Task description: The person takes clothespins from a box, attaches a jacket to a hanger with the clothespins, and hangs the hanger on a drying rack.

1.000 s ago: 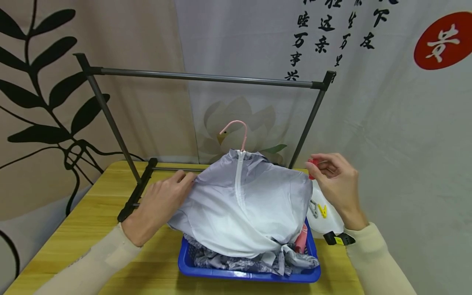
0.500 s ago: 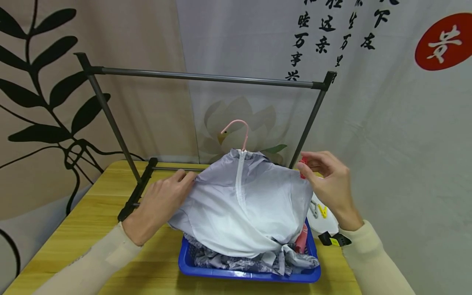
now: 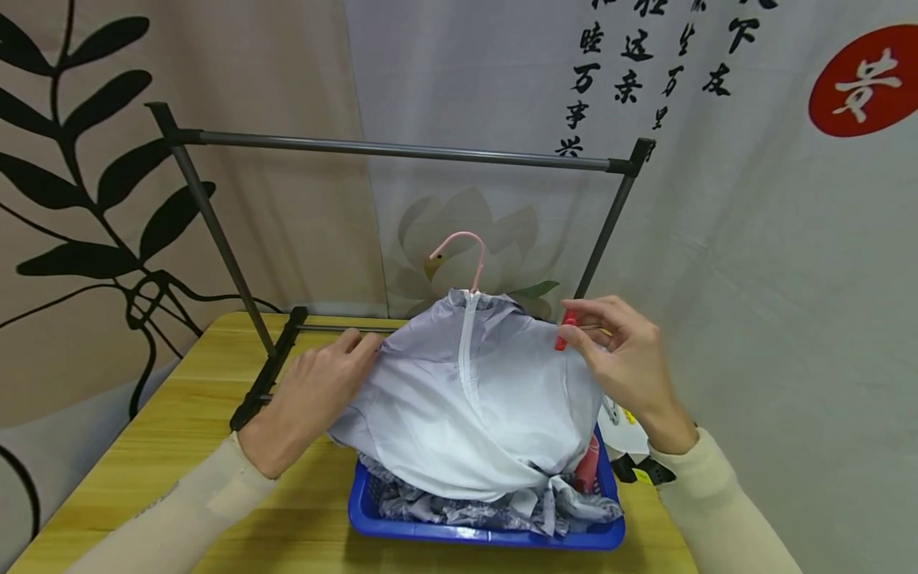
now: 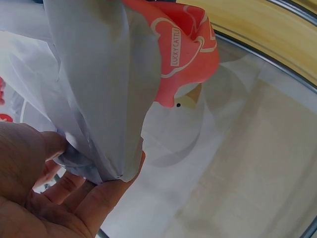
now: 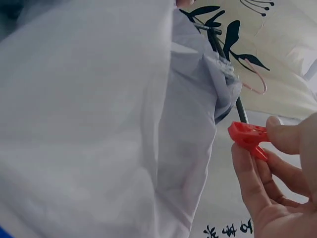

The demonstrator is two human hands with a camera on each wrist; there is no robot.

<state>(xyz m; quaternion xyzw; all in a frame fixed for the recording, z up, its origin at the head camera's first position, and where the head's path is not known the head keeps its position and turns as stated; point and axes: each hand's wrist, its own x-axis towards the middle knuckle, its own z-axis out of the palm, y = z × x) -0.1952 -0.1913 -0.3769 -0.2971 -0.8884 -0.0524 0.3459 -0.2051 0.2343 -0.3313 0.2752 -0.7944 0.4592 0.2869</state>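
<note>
A grey-to-white zip jacket [image 3: 423, 430] hangs on a pink hanger [image 3: 479, 259], its lower part over a blue basket. My left hand [image 3: 315, 396] pinches the jacket's left shoulder; in the left wrist view the thumb and fingers of that hand [image 4: 74, 198] hold the grey cloth [image 4: 104, 99]. Between thumb and fingertips, my right hand [image 3: 627, 363] holds a red clip [image 3: 566, 330] at the jacket's right shoulder. The right wrist view has the red clip [image 5: 249, 138] beside the jacket's edge [image 5: 198, 163], a gap between them.
The blue basket [image 3: 423, 532] holds crumpled patterned cloth and a pink piece [image 3: 586, 466]. Behind stands a grey rack [image 3: 402, 151] on the wooden table [image 3: 287, 522]. To the right lie a white plate-like item [image 3: 631, 438] and a black strap [image 3: 624, 469]. A printed curtain hangs behind.
My right hand has moved left with the red clip, from beyond the jacket's right side to over its shoulder. The left hand and the jacket look nearly unmoved.
</note>
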